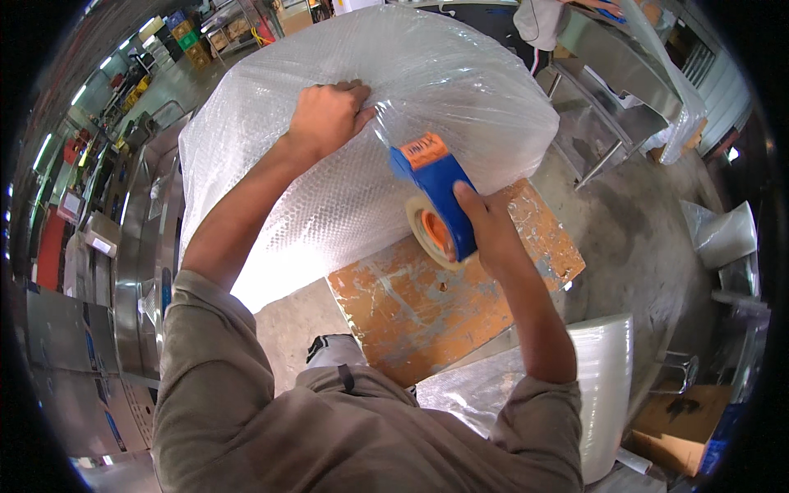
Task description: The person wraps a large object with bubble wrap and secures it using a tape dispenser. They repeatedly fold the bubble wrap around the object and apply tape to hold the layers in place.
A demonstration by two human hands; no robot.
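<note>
A large bulky object wrapped in clear bubble wrap (271, 189) fills the middle; what lies inside is hidden. Curled fingers of my left hand (325, 119) grip the gathered wrap on its upper face. In my right hand (489, 222) is a blue tape dispenser (444, 189) with an orange label, held just in front of the bundle. A roll of tape (419, 230) with an orange hub sits on the dispenser. From its head, a strip of clear tape (383, 125) stretches up to the wrap beside my left thumb.
The bundle rests by a worn wooden board (427, 304) with scuffed paint. A roll of plastic wrap (604, 386) stands near my right elbow. Metal counters (148, 238) line the left. Far right are a steel table (608, 115), another person (538, 25) and a cardboard box (682, 419).
</note>
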